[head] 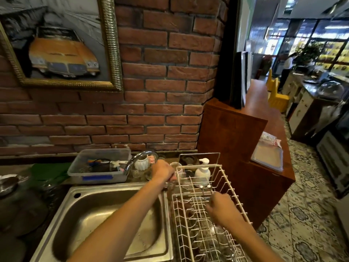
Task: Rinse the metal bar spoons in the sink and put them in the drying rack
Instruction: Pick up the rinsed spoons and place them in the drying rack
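**Spoons at the rack, sink empty**

Your left hand (164, 172) sits at about 12 o'clock from the stainless sink (105, 214), up by the chrome tap (138, 157), curled shut around something small and metallic at the sink's far right corner; motion blur hides whether that is a spoon handle or the tap lever. Your right hand (221, 207) is over the white wire drying rack (232, 188), at 3 o'clock from the basin, fingers bent downward; you cannot tell from here whether it grips anything.

Two bar spoons (204, 186) seem to lie in the rack's upper tier, their rounded ends showing just beyond your right hand at its 11 o'clock. The basin itself shows no spoons and no running water.

This looks like the placing step, with rinsing likely finished or nearly so. Next, settle whatever the right hand carries between the wires so it cannot slip through, and check the left hand has closed the tap.

No writing can be read: the white pump bottle (202, 172) bears no legible label, and the blue tape strip on the clear plastic tub (100, 167) is blank.
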`<state>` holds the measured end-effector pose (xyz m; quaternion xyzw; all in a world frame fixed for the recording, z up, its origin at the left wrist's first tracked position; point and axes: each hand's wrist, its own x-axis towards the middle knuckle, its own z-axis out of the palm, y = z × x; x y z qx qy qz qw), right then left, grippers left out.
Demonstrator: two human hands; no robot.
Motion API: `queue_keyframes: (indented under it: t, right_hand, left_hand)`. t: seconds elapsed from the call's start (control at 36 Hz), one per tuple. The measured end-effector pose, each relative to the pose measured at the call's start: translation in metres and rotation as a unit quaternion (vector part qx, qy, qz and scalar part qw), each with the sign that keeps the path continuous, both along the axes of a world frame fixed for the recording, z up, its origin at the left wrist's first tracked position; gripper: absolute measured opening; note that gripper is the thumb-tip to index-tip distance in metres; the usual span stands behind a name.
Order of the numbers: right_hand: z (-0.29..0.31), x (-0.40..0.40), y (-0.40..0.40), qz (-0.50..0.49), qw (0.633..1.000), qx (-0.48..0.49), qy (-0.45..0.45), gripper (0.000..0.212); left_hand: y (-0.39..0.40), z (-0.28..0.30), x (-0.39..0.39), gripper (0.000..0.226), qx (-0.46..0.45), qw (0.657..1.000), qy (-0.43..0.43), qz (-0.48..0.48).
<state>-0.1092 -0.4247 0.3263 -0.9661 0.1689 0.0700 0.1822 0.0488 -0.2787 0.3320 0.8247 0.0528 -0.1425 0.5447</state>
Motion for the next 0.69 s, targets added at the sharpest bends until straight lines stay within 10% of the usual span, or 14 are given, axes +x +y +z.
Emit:
queue_keyframes:
  t: [0.69]
  right_hand:
    - [-0.145, 0.154, 0.194, 0.120, 0.960, 0.086, 0.237, 0.015]
  left_hand:
    - [0.214, -0.193, 0.029, 0.013, -0.144, 0.936, 0.287, 0.147]
